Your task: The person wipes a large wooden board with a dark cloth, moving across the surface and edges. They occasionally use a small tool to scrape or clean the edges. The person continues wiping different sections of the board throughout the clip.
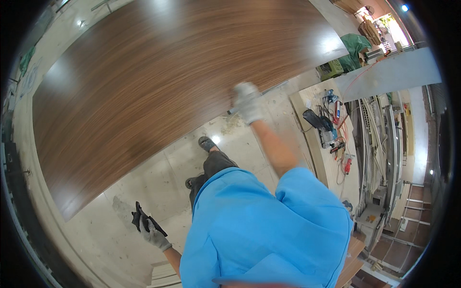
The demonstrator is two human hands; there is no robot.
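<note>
A large brown wood-grain panel (pixel 182 81) lies flat in front of me. My right hand (pixel 248 102), in a pale work glove, is at the panel's near edge on the right. Motion blurs its fingers, so whether they grip anything does not show. A thin grey bar (pixel 274 88) runs along the edge beside that hand. Low on the left, my gloved left hand (pixel 152 237) is closed around a black object (pixel 140 217) with angular, jutting parts. Its exact kind is unclear. This hand hangs over the floor, apart from the panel.
To the right, a pale workbench (pixel 314 149) carries power tools (pixel 326 120), cables and a red-handled tool (pixel 347 166). Long strips (pixel 372 125) are stacked beyond it. A green crate (pixel 330 70) and green sheeting (pixel 354 48) sit past the panel's right corner. Pale tiled floor (pixel 158 177) lies below.
</note>
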